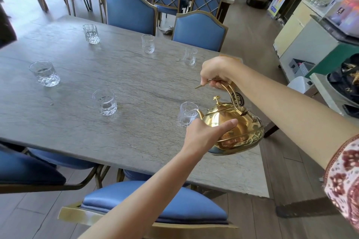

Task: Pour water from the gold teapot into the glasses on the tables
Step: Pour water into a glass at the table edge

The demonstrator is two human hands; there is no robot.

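The gold teapot (pixel 239 128) hangs tilted over the right end of the grey table (pixel 116 83). My right hand (pixel 217 72) grips its arched handle from above. My left hand (pixel 206 135) presses against the pot's front side and underside. The spout tip sits at the rim of the nearest glass (pixel 187 114). Several other cut glasses stand on the table: one in the middle front (pixel 104 102), one at the left (pixel 44 73), and three along the far side (pixel 91 33), (pixel 148 43), (pixel 190 56). Some hold a little water.
Blue padded chairs with gold frames ring the table, one right below my arms (pixel 155 207) and two at the far side (pixel 130 12). More tables and chairs stand behind. A counter with boxes and a fridge (pixel 310 31) lines the right.
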